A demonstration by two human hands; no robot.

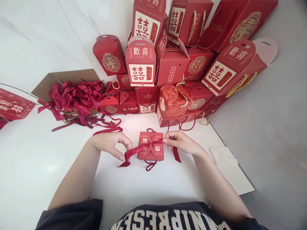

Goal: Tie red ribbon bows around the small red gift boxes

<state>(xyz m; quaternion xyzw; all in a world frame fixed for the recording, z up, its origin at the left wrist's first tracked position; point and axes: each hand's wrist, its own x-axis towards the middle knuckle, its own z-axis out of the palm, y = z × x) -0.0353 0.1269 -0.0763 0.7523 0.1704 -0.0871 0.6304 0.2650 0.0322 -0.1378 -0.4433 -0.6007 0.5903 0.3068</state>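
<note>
A small red gift box point(144, 154) with cream lettering rests on the white table in front of me. Dark red cord handles point(150, 165) stick out at its near and far sides. Through the slots in its top runs a red ribbon point(137, 149), one end reaching to each side. On the left, my left hand point(114, 145) pinches one ribbon end, whose tip hangs below the fingers. My right hand point(179, 142) grips the other end close to the box's right edge, and a loose tail dangles under it.
Stacked red gift boxes point(141, 70) stand behind, some with gold or red cord handles. At the left, a cardboard box point(45, 83) is heaped with red ribbons point(74, 94), some spilling onto the table point(115, 188). A white paper piece point(224, 156) lies at right.
</note>
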